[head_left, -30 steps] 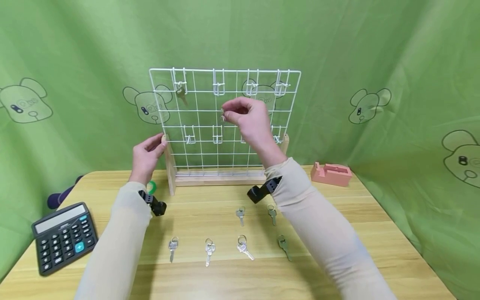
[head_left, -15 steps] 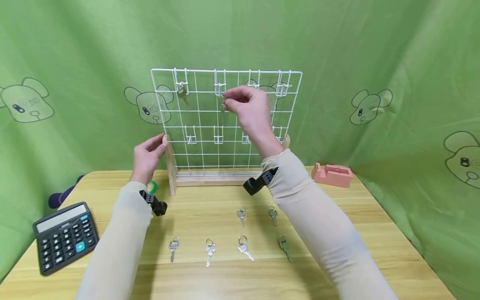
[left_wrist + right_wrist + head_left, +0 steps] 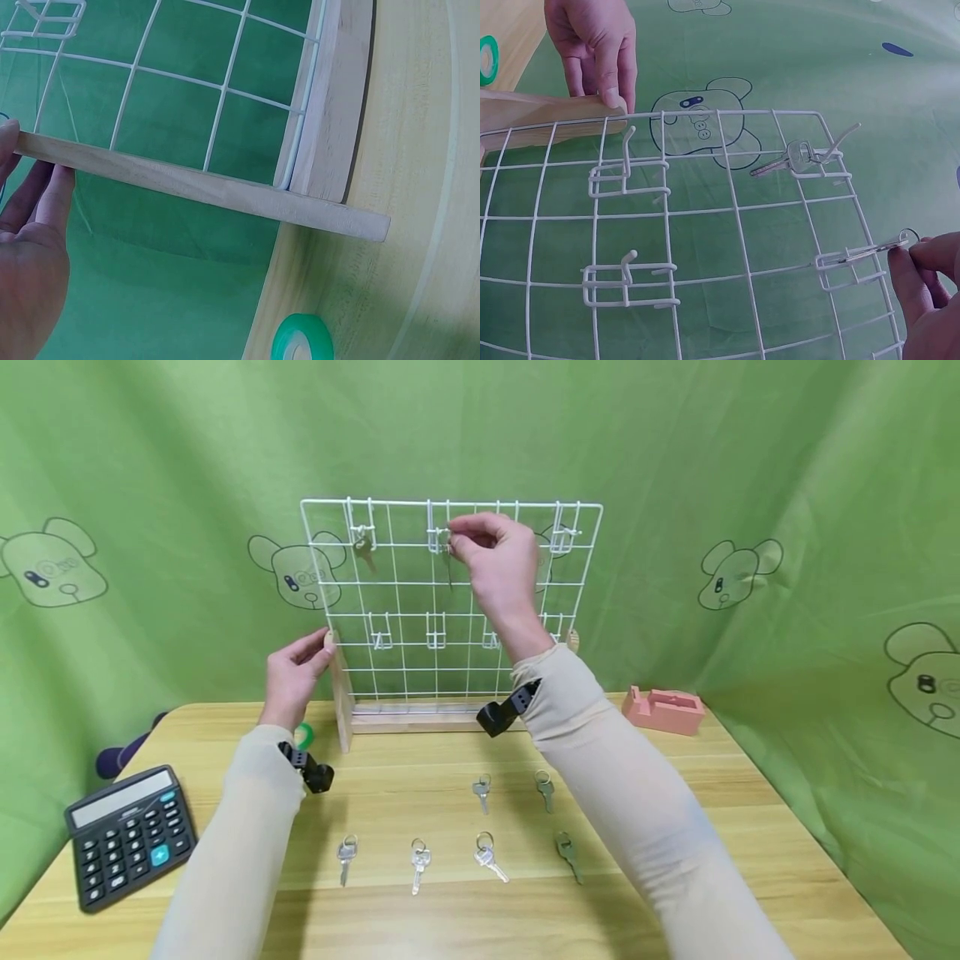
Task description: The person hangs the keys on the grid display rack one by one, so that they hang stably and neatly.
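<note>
In the head view a white wire grid rack stands on wooden feet at the back of the table. My left hand grips the top of its left wooden post, thumb on one side and fingers on the other. My right hand pinches a key ring at the second hook of the upper row; its key overlaps that hook in the right wrist view. Another key hangs from the upper left hook. Several more keys with rings, such as one near the middle, lie on the table below.
A black calculator lies at the left and a pink tape dispenser at the back right. A green tape roll sits beside the left post. Other hooks stick out from the grid. A green curtain surrounds the table.
My right hand has risen with the key from the middle of the grid to the second upper hook. My left hand has stayed on the post.
</note>
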`<state>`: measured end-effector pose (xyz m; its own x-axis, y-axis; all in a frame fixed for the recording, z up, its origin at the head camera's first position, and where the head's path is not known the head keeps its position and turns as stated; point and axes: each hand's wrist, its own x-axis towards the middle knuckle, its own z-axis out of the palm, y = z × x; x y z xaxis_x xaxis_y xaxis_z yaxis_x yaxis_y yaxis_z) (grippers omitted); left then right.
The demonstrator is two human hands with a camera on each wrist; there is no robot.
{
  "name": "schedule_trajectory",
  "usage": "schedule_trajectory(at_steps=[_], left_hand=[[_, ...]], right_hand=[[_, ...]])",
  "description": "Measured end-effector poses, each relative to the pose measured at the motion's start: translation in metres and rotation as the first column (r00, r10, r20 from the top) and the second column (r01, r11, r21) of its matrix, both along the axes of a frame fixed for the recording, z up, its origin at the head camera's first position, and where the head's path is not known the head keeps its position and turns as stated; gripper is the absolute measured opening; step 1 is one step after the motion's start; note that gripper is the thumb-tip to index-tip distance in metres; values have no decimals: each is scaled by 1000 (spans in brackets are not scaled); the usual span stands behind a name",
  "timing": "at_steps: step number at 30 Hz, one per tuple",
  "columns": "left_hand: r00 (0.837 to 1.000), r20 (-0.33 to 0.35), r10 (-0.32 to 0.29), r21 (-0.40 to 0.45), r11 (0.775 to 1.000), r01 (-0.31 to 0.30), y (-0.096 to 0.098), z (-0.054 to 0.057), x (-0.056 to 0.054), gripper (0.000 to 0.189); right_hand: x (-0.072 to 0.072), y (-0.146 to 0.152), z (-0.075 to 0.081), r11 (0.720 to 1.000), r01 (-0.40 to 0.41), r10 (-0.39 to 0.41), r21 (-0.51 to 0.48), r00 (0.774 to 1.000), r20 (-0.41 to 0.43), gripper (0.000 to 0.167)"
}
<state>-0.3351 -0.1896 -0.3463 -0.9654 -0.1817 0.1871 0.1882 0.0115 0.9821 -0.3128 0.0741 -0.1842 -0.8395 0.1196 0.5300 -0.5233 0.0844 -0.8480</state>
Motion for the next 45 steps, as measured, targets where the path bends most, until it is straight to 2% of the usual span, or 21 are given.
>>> schedule_trajectory(at_steps=[11,25,31,36,40,45], left_hand=[[1000,7,12,-9,1000,-12,-1,-1,2,44],[1000,6,-9,-23,1000,9,1,-2,1,45],[1000,1,2,-16,1000,-2,1,-2,1,46],[1000,8,7,-7,1000,-7,1,-1,0,45],[1000,6,7,-3,1000,-7,1,-1,0,46],[1000,-2,11,-21,1000,-11,1,-3,-1,46]], right_hand=[[-6,-7,2,1000,12,-13,13,999,29,16],[-10,3,-12,992,29,-32,120,999,19,16],[-5,11,-24,984,-49,49,171,999,4,18],[2,20,-37,977,-120,117,179,993,28,20],[8,29,-47,966,-161,155,204,987,47,23],[17,38,-57,942,-185,169,280,982,81,23]])
